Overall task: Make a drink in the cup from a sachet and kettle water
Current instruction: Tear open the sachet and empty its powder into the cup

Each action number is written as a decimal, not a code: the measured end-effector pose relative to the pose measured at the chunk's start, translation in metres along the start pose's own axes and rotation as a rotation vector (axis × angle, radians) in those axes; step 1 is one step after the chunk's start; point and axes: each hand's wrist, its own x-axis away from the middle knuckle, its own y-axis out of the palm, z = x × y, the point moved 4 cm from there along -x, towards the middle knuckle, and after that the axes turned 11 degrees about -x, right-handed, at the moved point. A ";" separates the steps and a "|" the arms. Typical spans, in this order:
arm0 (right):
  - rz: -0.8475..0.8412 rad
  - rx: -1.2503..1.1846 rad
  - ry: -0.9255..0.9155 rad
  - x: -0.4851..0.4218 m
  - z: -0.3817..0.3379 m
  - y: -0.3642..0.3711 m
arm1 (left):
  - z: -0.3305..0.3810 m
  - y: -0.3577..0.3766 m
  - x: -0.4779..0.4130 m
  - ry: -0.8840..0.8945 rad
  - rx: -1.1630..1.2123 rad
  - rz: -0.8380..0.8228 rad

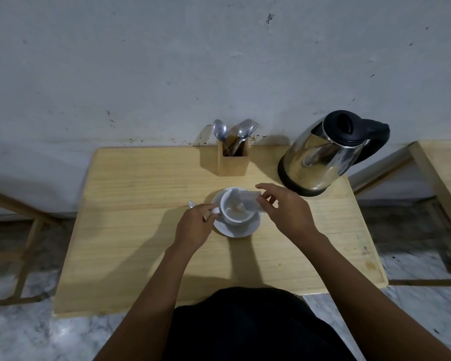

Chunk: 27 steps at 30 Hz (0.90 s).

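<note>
A white cup [235,210] stands on a white saucer [241,230] in the middle of the wooden table [141,230]. My left hand [194,226] pinches the cup's handle. My right hand [284,207] holds a pale sachet [246,200] tilted over the cup, its open end pointing down into it. Brownish powder lies inside the cup. A steel kettle [326,155] with a black lid and handle stands at the back right, untouched.
A wooden holder [232,160] with spoons and a fork sits at the back centre against the wall. A spoon tip [191,203] shows just left of my left hand. Wooden furniture frames stand on both sides of the table.
</note>
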 end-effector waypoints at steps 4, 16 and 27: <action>-0.009 0.028 0.011 -0.008 -0.001 -0.001 | 0.000 0.000 -0.001 0.007 0.002 -0.005; 0.029 0.051 -0.024 -0.009 -0.002 -0.002 | 0.000 -0.001 -0.001 0.009 0.021 -0.002; 0.093 0.002 -0.020 -0.007 -0.002 -0.001 | -0.002 0.000 -0.002 0.000 0.018 -0.006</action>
